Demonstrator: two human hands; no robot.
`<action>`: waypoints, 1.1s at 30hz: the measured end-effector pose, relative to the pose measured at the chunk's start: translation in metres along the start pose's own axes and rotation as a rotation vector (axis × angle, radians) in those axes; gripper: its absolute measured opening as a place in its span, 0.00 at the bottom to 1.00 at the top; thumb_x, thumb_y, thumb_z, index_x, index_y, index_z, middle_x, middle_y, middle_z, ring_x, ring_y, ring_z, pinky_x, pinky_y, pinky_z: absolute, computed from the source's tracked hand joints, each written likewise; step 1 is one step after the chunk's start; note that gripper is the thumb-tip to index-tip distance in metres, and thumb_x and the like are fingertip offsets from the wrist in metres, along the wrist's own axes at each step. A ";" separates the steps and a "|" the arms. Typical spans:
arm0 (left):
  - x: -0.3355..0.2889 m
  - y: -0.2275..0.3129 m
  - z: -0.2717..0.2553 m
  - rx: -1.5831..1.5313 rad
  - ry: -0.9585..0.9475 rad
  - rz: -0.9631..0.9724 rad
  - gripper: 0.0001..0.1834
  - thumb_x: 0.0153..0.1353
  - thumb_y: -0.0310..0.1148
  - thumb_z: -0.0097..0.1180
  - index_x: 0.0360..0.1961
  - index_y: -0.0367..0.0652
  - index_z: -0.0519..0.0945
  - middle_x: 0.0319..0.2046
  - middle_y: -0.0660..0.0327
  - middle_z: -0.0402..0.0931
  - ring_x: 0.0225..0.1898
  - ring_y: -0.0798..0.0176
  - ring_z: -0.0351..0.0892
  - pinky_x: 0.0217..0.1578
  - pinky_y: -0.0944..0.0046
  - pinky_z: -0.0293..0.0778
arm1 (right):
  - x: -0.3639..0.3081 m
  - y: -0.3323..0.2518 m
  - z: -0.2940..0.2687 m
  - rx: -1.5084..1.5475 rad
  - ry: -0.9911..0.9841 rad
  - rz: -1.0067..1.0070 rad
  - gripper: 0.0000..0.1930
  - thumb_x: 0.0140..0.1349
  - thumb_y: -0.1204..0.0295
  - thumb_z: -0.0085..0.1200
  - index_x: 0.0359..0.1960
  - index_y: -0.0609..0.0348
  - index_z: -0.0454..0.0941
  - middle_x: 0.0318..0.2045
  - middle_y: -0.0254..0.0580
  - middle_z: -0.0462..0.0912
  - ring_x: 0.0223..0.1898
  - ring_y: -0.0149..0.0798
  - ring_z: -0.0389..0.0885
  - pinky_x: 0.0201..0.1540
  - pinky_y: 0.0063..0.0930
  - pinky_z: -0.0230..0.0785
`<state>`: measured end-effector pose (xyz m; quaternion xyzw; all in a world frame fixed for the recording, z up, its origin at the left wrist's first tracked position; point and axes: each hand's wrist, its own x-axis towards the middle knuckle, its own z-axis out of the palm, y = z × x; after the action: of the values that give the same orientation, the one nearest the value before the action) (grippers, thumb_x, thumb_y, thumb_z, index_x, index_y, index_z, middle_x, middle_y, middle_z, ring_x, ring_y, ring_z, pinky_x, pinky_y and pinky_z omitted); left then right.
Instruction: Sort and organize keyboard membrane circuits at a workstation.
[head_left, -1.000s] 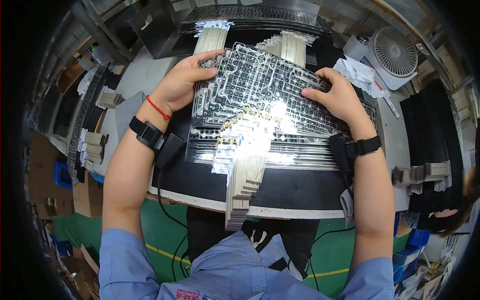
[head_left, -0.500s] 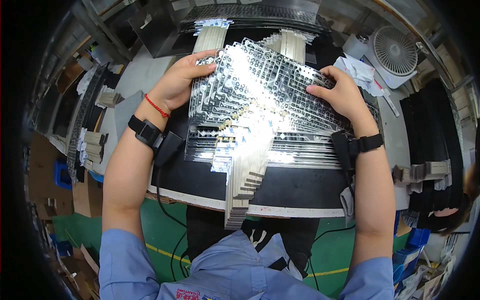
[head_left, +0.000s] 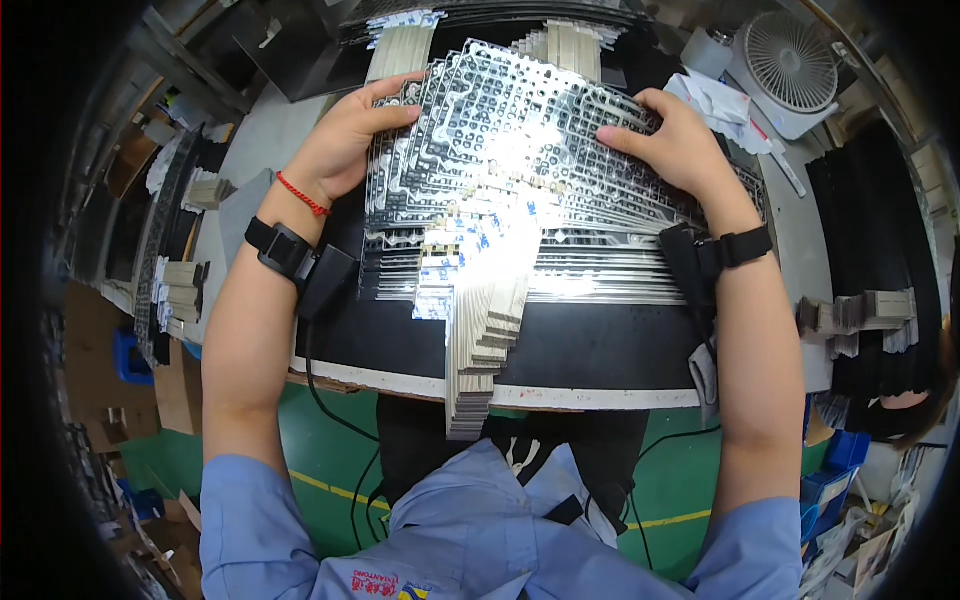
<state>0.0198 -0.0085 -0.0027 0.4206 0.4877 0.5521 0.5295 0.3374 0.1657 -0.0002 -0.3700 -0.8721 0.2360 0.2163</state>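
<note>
A fanned stack of clear keyboard membrane circuit sheets point(head_left: 640, 180), printed with dark and silver patterns, lies on the black work surface. Pale flat ribbon tails point(head_left: 485, 340) run from it toward me and hang past the table's front edge. My left hand point(head_left: 350, 135) grips the stack's upper left edge, thumb on top and fingers behind. At the upper right edge, my right hand point(head_left: 685, 145) also holds the sheets, thumb laid on the face. Strong glare whitens the middle of the stack. The fingers beneath the sheets are hidden.
More stacked sheets with pale tails point(head_left: 400, 52) stand at the back. A white fan point(head_left: 790, 65) and a white packet point(head_left: 712, 105) sit at the far right. Dark stacks with tails point(head_left: 870, 310) lie at right, others at left. Cables hang from both wrist-strapped devices.
The whole view has shifted, so the table sits higher in the picture. My right thumb lies a little farther in and up on the sheets. Both hands keep their hold.
</note>
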 end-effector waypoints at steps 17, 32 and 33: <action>0.002 -0.007 0.005 0.134 0.111 0.042 0.30 0.65 0.22 0.61 0.68 0.39 0.70 0.51 0.54 0.82 0.46 0.67 0.85 0.48 0.67 0.83 | -0.001 0.006 0.012 -0.007 0.024 -0.101 0.38 0.50 0.45 0.73 0.51 0.67 0.81 0.40 0.53 0.87 0.39 0.44 0.87 0.44 0.34 0.78; 0.004 -0.011 -0.005 0.134 0.095 0.056 0.28 0.67 0.25 0.58 0.68 0.38 0.71 0.53 0.52 0.81 0.49 0.65 0.85 0.51 0.67 0.82 | 0.002 0.006 0.011 -0.012 0.002 -0.074 0.38 0.49 0.44 0.73 0.51 0.66 0.81 0.41 0.54 0.87 0.40 0.45 0.87 0.46 0.34 0.77; 0.004 -0.009 -0.007 0.079 0.049 0.075 0.27 0.68 0.25 0.57 0.68 0.38 0.71 0.54 0.52 0.81 0.50 0.65 0.84 0.52 0.67 0.82 | 0.003 0.012 0.011 -0.034 0.024 -0.091 0.38 0.49 0.44 0.73 0.51 0.66 0.80 0.41 0.53 0.87 0.41 0.44 0.86 0.46 0.33 0.77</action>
<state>0.0142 -0.0054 -0.0129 0.4454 0.5059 0.5621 0.4793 0.3363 0.1725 -0.0148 -0.3365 -0.8892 0.2064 0.2311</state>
